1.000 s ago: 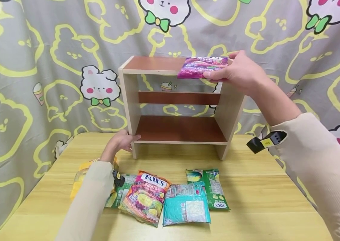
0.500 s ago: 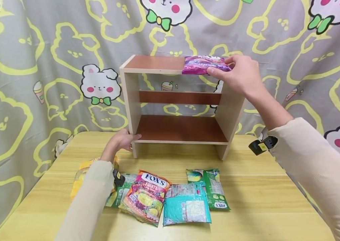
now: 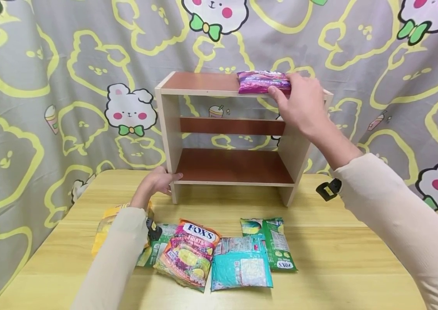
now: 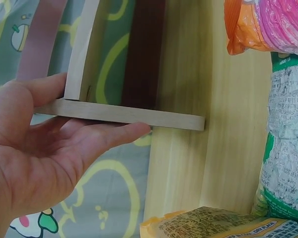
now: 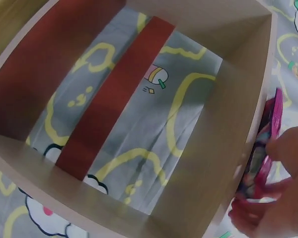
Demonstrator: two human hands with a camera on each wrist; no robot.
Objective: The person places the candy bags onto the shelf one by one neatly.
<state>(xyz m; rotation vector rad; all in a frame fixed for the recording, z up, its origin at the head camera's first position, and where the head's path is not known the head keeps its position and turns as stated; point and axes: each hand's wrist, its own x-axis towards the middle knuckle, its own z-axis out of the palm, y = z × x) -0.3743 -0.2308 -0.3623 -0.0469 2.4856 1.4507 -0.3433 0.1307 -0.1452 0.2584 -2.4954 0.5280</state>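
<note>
A purple candy bag [image 3: 259, 82] lies flat on the right half of the top board of a small two-tier shelf [image 3: 203, 80]. My right hand [image 3: 303, 102] holds the bag at its right end, thumb at the front. From the right wrist, the same bag [image 5: 260, 156] shows edge-on against the shelf's top. Low on the shelf's left side, my left hand [image 3: 158, 178] grips the side panel. The left wrist view shows the thumb on the inner side of the panel [image 4: 134, 115] and the fingers along its outer side.
On the table [image 3: 331, 241], in front of the shelf, lie an orange Fox's candy bag [image 3: 189, 254], a teal bag [image 3: 240, 265] and a green bag [image 3: 277, 243]. Another green bag [image 3: 160, 245] and a yellow bag [image 3: 104, 228] lie left, partly behind the left forearm. A patterned curtain [image 3: 98, 86] hangs behind.
The purple bag has tipped from slanting over the front edge to lying flat on the top board, moved slightly back. My right hand shifted left along it; the left hand stayed put.
</note>
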